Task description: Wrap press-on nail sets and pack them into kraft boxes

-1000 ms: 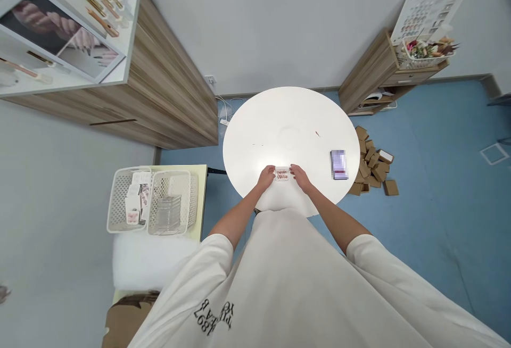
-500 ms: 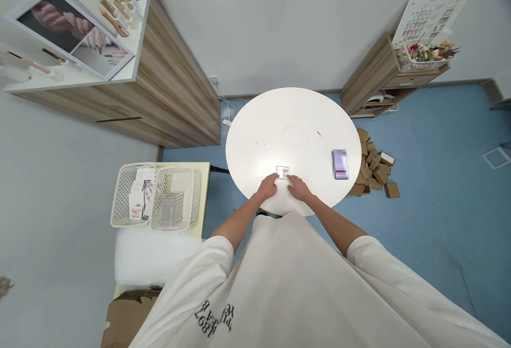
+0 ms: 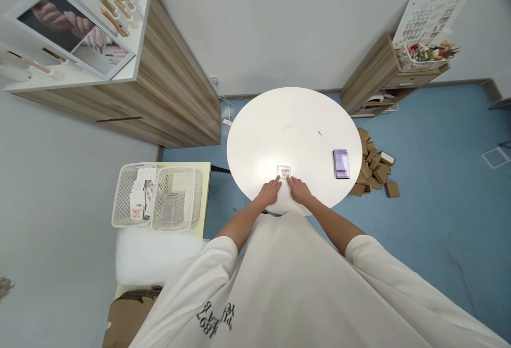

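Observation:
A small clear plastic case point(image 3: 284, 170) with pinkish pieces showing in it, perhaps press-on nails, lies near the front edge of the white oval table point(image 3: 287, 119). At its near left corner, the outstretched fingertips of my left hand point(image 3: 270, 191) touch the case. My right hand point(image 3: 299, 189) mirrors it at the near right corner, fingers also stretched forward. Neither hand is wrapped round the case, which rests on the tabletop between them. The undersides of the fingers are hidden.
A purple, blurred-out flat object point(image 3: 341, 164) lies at the table's right. Beside me on the left, one white basket point(image 3: 120, 196) holds printed cards and another basket point(image 3: 196, 193) holds stacked clear cases. Small cardboard boxes point(image 3: 392, 189) are heaped on the floor at right.
My fingers have straightened and spread forward at the case's near edge. The pinkish pieces now show more fully. The case stays in nearly the same place.

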### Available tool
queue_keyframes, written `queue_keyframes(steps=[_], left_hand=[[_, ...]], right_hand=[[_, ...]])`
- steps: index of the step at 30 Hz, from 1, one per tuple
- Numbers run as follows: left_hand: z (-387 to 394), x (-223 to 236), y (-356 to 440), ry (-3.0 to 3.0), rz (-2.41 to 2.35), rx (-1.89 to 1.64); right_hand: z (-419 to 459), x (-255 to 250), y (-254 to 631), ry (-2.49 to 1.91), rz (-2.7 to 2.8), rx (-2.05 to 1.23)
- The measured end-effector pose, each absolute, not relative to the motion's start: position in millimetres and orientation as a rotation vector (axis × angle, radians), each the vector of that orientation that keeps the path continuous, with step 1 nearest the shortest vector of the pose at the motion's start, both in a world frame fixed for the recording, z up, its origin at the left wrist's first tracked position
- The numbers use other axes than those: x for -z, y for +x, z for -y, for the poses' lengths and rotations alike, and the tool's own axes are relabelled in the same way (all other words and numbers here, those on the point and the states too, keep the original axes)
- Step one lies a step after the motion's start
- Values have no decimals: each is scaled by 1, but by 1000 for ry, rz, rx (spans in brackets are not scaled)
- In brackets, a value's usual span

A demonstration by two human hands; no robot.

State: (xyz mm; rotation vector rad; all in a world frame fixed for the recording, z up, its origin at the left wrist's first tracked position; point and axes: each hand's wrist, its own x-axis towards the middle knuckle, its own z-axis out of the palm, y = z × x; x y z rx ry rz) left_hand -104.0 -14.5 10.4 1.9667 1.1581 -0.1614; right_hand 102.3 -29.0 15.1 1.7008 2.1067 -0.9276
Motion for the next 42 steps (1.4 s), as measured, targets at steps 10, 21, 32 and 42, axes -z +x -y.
queue_keyframes(steps=[10, 21, 32, 42], left_hand=[[13, -10, -106, 2003, -1150, 194], [6, -16, -145, 2007, -1242, 154], [-11, -20, -222, 1837, -1384, 83], [-16, -14, -242, 1782, -1275, 51]], right_hand=[[22, -18, 95, 1659, -2081, 907], [13, -20, 50, 1636, -2094, 893], [-22, -14, -36, 1597, -2137, 908], [-24, -20, -46, 1674, -2023, 1044]])
